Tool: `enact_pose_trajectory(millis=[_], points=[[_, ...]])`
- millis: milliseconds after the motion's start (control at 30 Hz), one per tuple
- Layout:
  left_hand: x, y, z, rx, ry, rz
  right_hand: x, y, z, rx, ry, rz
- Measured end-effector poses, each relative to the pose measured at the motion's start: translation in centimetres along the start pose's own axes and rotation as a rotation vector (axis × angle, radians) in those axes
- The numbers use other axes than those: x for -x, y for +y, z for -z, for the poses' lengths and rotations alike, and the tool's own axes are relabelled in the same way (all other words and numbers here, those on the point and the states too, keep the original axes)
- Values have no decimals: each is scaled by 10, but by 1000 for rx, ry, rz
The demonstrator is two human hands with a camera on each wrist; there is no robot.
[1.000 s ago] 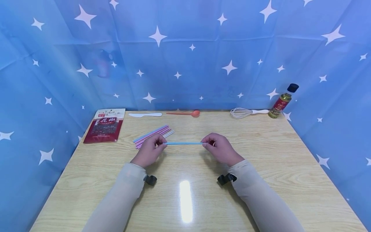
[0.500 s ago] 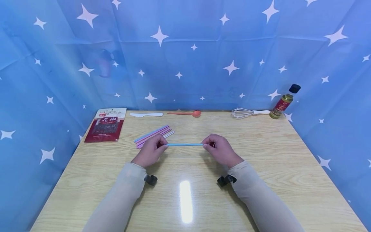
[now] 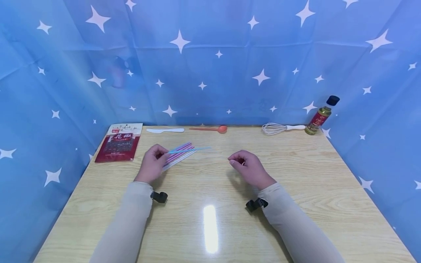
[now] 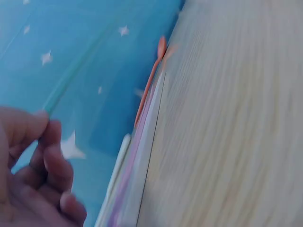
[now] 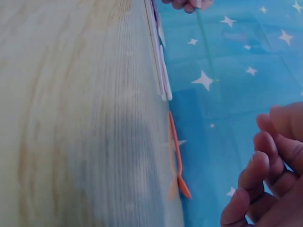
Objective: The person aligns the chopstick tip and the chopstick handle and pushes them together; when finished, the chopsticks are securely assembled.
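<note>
Between its thumb and index finger, my left hand (image 3: pixel 152 163) pinches one end of a thin blue straw (image 3: pixel 203 148). The straw points right and crosses above several pink, purple, blue and white straws (image 3: pixel 180 156) lying side by side on the table. In the left wrist view the pinched straw (image 4: pixel 66 81) looks blurred and slants up and away from the fingertips. My right hand (image 3: pixel 249 167) stays over the middle of the table, its fingers loosely curled with nothing in them, as the right wrist view also shows.
Along the back edge of the wooden table (image 3: pixel 210 190) lie a white knife (image 3: pixel 165 130), an orange spoon (image 3: pixel 222 129) and a whisk (image 3: pixel 275 128). An oil bottle (image 3: pixel 317 118) stands at the back right. A red and white spice packet (image 3: pixel 119 144) lies at the left.
The right hand has let go of the blue straw and stayed about where it was. My left hand has carried the straw left and slightly back, over the other straws.
</note>
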State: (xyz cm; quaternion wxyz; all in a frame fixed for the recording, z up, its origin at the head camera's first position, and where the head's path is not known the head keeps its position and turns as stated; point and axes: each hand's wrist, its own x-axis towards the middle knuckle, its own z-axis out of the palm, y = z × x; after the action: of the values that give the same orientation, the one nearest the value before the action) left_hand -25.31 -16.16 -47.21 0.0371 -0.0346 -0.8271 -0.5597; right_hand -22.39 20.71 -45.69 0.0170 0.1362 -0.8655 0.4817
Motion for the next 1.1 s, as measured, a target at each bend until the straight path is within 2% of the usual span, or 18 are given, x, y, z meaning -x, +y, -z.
enact_pose_trajectory(millis=[133,200,467,633,867,1100], points=[[-4,-10,13,-7,131,72,0,0,-1,-23,-12,1],[-5,-13,18,-16,175,95,0,0,-1,-27,-12,4],[-6,-21,24,-48,247,192,0,-1,-2,-27,-18,18],[-5,-25,27,-91,255,243,0,0,-3,-18,-23,10],[-6,-27,32,-232,221,299,0,1,-4,-13,-37,-2],[-6,-27,31,-276,181,327,0,2,-4,-3,-42,-23]])
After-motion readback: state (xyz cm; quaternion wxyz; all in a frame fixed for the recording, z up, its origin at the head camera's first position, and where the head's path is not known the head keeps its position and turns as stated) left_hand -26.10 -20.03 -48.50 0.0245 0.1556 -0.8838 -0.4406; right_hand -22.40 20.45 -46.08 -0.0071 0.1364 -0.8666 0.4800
